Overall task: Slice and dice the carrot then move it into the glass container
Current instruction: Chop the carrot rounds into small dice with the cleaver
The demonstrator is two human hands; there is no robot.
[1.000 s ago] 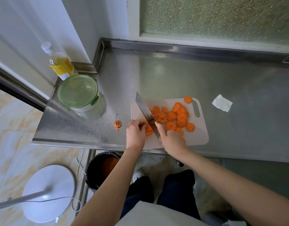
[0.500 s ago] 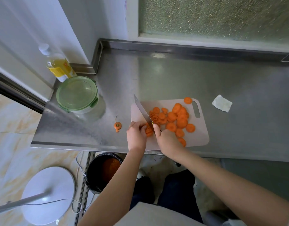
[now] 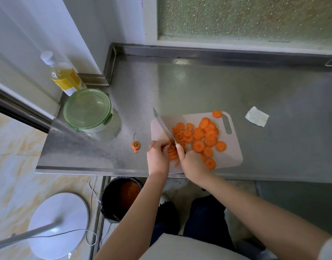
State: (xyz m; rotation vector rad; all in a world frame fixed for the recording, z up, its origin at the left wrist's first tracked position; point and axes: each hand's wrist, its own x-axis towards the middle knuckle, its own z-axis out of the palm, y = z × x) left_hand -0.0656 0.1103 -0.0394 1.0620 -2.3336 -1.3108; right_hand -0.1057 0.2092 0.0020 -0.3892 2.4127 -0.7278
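Steel counter (image 3: 199, 87) | knife (image 3: 163, 126) lowered onto carrot strips (image 3: 172, 153) | left hand (image 3: 158, 159) steadying

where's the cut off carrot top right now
In the head view the carrot top lies on the steel counter, just left of the cutting board and the left hand, with the green-lidded glass container farther back and left.

The left hand (image 3: 158, 158) and right hand (image 3: 192, 164) are bare, as are both forearms. Dark navy trousers (image 3: 206, 222) cover the legs; a white top (image 3: 189, 248) shows below them.
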